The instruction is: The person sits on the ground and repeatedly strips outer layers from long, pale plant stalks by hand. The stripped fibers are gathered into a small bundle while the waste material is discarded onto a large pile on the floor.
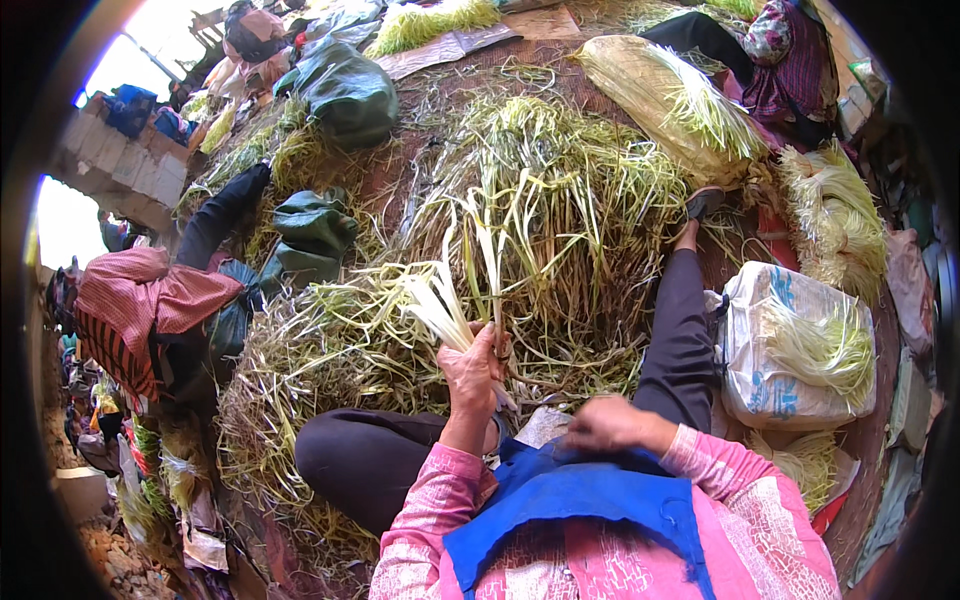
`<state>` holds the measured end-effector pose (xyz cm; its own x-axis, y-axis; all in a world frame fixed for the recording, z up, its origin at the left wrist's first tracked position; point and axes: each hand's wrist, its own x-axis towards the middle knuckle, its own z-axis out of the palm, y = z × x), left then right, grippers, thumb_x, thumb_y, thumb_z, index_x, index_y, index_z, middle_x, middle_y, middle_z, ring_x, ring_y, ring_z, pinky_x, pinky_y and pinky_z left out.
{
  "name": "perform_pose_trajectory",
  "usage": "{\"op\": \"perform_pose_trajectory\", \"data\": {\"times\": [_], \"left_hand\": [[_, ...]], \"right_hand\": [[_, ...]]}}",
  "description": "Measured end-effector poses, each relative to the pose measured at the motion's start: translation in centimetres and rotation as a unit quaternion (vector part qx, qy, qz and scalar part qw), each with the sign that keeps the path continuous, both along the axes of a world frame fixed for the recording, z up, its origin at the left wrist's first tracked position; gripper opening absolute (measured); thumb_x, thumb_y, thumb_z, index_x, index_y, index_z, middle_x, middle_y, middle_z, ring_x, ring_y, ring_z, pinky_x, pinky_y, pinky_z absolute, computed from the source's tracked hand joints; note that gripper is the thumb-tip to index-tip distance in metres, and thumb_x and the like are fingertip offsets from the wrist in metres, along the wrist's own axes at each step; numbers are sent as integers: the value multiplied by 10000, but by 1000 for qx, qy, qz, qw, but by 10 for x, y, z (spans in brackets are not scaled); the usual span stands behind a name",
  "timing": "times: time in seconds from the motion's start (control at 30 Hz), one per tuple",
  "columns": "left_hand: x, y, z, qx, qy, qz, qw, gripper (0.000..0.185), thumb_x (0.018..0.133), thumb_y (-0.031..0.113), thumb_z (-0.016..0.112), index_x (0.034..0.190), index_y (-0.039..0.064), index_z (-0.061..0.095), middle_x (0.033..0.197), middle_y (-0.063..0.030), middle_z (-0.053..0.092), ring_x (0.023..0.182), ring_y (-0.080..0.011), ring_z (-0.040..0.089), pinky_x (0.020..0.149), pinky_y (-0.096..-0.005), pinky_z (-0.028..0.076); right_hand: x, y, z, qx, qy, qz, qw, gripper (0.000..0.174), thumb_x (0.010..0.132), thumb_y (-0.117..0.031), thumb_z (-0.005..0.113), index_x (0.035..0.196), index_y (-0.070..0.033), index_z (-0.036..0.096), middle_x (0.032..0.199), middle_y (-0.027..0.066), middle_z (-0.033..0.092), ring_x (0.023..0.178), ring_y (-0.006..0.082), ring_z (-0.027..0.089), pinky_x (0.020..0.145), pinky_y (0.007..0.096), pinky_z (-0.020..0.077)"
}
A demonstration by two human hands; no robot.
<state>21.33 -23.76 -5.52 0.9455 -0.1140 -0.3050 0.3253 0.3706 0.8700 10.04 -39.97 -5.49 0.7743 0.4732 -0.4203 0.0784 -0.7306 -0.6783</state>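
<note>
My left hand [471, 367] grips a small bunch of white stalks [442, 304], which look like blanched garlic chives. Several taller stalks with yellowing leaves [491, 255] rise from the same grip, their tips spread over the heap beyond. Blurred, my right hand [606, 424] is above my lap, by the blue apron [585, 502]; whether its fingers hold anything does not show. A big heap of yellow-green leafy stalks [540, 150] lies before me, browner and drier at its lower part. Dry trimmings [292, 375] pile up against my bent knee.
At right, a white wrapped bundle [750, 352] bears loose chives [821, 341]. Tied bunches [836, 217] lie behind it. A yellowish sack [637, 97] holds more stalks near a seated person [795, 67]. Another person [157, 300] bends at left, near green sacks [311, 232].
</note>
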Motion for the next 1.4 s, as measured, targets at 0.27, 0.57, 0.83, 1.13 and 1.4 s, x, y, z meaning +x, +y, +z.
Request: {"op": "perform_pose_trajectory", "data": {"times": [0.27,0.57,0.83,1.13,1.4], "left_hand": [[-10,-16,-29,153,-128,-24,980,65,782,66,614,794,4,603,615,-43,593,478,-75,509,417,-215,376],[2,1,-67,432,-102,-123,888,202,670,161,595,760,-19,601,599,-130,585,539,-212,566,540,-331,441],[12,-3,2,205,-81,-62,973,149,797,135,645,831,-8,621,667,-27,615,572,-79,541,523,-218,425],[11,2,18,183,-105,-119,970,154,768,122,668,826,-6,608,676,-35,610,495,-66,478,461,-207,366],[11,3,7,165,-105,-95,976,126,775,95,638,837,-4,593,677,-56,627,395,-46,430,347,-187,319]], "right_hand": [[89,10,-13,477,14,-361,801,143,840,-104,584,872,31,619,738,37,613,651,72,543,563,221,456],[102,-98,21,507,-61,-493,704,218,821,-236,604,921,-42,607,603,-26,546,449,26,450,366,155,389],[74,-50,3,433,-46,-391,811,196,848,-149,578,938,22,611,742,31,630,559,25,470,487,176,403],[65,5,8,194,-221,-252,922,166,780,-153,604,801,12,601,704,179,574,619,311,569,562,365,440],[64,15,4,211,-227,-277,909,138,797,-105,549,851,9,604,707,178,570,623,309,570,574,364,448]]}}
